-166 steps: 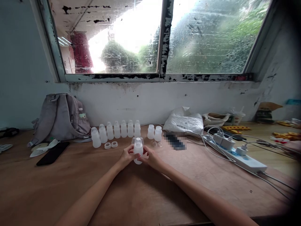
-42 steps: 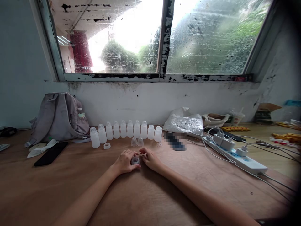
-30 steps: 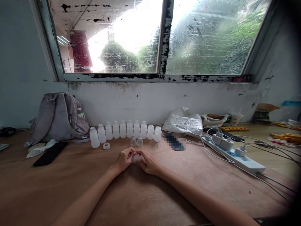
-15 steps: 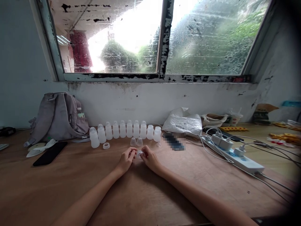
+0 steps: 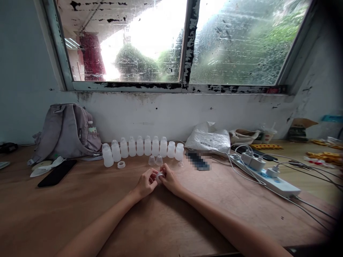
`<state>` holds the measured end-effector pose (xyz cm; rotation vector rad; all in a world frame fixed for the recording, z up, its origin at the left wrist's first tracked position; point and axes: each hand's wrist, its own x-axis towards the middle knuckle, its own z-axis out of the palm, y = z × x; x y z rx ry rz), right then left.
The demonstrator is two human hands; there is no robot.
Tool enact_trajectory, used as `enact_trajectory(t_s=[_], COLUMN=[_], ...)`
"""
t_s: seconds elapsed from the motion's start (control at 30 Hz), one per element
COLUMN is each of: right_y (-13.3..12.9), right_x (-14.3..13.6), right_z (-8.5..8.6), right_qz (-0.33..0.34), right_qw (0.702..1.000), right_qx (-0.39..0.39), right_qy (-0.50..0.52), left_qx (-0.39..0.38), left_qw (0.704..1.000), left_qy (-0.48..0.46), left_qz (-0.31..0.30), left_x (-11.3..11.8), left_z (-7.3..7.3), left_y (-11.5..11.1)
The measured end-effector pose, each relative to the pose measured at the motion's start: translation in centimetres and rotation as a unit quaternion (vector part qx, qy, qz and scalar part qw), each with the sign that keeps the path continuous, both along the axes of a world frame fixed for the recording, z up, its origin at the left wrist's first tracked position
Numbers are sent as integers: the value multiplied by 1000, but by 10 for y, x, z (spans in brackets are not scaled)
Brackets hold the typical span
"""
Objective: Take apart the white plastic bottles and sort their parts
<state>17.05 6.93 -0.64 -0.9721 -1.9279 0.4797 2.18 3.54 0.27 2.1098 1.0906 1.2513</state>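
Observation:
Between my hands, low over the brown table, is a small translucent ring [image 5: 159, 176]. My left hand [image 5: 147, 182] has its fingers curled against the ring's left side. My right hand [image 5: 169, 180] grips it from the right. Just beyond them stand two clear domed caps [image 5: 152, 160]. Behind these runs a row of several frosted bottles [image 5: 139, 146]; most wear clear caps, while the two at the right end [image 5: 179, 152] have open tops. One white ring [image 5: 121, 165] lies in front of the row's left part, and a thin ring [image 5: 181, 164] lies near its right end.
A grey backpack [image 5: 64, 132] and a black phone [image 5: 57, 173] are on the left. To the right are a silver bag [image 5: 207, 139], a blurred-out dark object [image 5: 198, 161] and a white power strip [image 5: 278, 184] with cables. A wall with a window rises behind.
The ring between my hands is tilted differently, and its opening shows more. My left hand's fingers have shifted slightly right around it.

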Motion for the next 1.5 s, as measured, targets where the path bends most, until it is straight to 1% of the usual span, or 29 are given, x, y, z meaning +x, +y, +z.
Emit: enact_trajectory(t_s=[0.17,0.33,0.4,0.5,0.53,0.63,0.7,0.83,0.9,0.97,1.07,1.17,1.27,1.33,1.43,1.5], right_y=[2,3,4,5,4,3,3,3,5,9,25,52,83,100,114,113], right_x=[1,3,5,6,6,6,6,5,6,8,16,26,34,38,39,39], right_z=[0,1,1,1,1,3,3,2,0,0,3,13,26,33,39,41], right_qz=[-7,15,17,1,-3,1,4,12,18,16,-19,-95,-173,-214,-250,-259], right_qw=[1000,999,998,999,999,999,999,999,999,999,1000,995,983,973,962,959], right_qx=[-20,-28,-31,-19,-13,-5,-7,-27,-34,-35,-23,13,34,25,10,12], right_qy=[12,33,43,48,47,41,33,23,26,27,9,-20,-55,-77,-107,-115], left_qx=[3,7,24,78,97,123,114,51,8,-28,-64,-94,-111,-112,-107,-108], left_qw=[1000,1000,1000,995,993,989,991,998,1000,998,987,974,966,965,964,963], left_qy=[9,3,14,35,43,71,77,32,-4,-49,-123,-184,-209,-216,-222,-224], left_qz=[-11,-13,5,45,49,25,2,-5,4,32,76,94,100,99,99,100], left_x=[0,-2,-1,0,-1,-4,-6,-9,-10,-10,-13,-16,-17,-18,-18,-18], left_z=[1,3,2,-1,-2,-3,-4,-6,-6,-6,-7,-9,-10,-11,-12,-12], left_y=[-1,1,2,4,4,7,10,16,18,20,25,31,33,33,33,33])
